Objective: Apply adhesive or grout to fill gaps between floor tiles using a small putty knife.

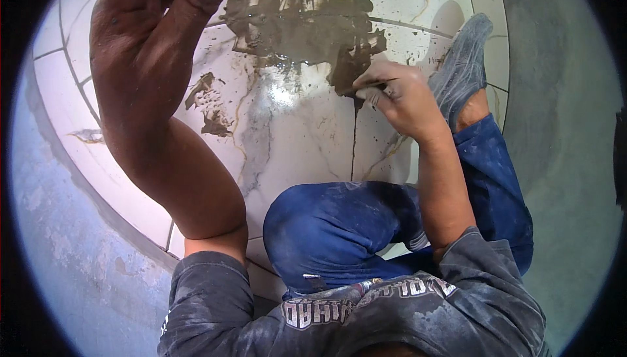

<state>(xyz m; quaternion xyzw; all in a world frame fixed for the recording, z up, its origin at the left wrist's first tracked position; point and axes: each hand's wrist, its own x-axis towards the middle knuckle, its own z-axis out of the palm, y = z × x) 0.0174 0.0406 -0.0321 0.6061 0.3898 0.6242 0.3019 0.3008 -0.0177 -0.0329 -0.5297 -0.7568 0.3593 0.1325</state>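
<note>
My right hand (398, 96) is closed low over the floor, with thumb and fingers pinched round a thin, dark-edged piece (386, 85) mostly hidden by the grip. Just beyond the fingertips, wet grey-brown grout (297, 24) is smeared over the white marble-look tiles (294, 141) and across their joints. Grout coats my right thumb and fingertips. Close to the camera at upper left, my left hand (147, 44) is raised off the floor. Its thumb sticks out toward the top edge, and most of the fingers are cut off there, so their hold does not show.
My bent legs in blue trousers (326, 226) take up the near middle. A foot in a grey sock (460, 63) rests on the tiles at right. Smaller grout patches (214, 124) lie left of the main smear. A bluish wall (72, 226) curves along the left, and a grey surface (555, 83) borders the right.
</note>
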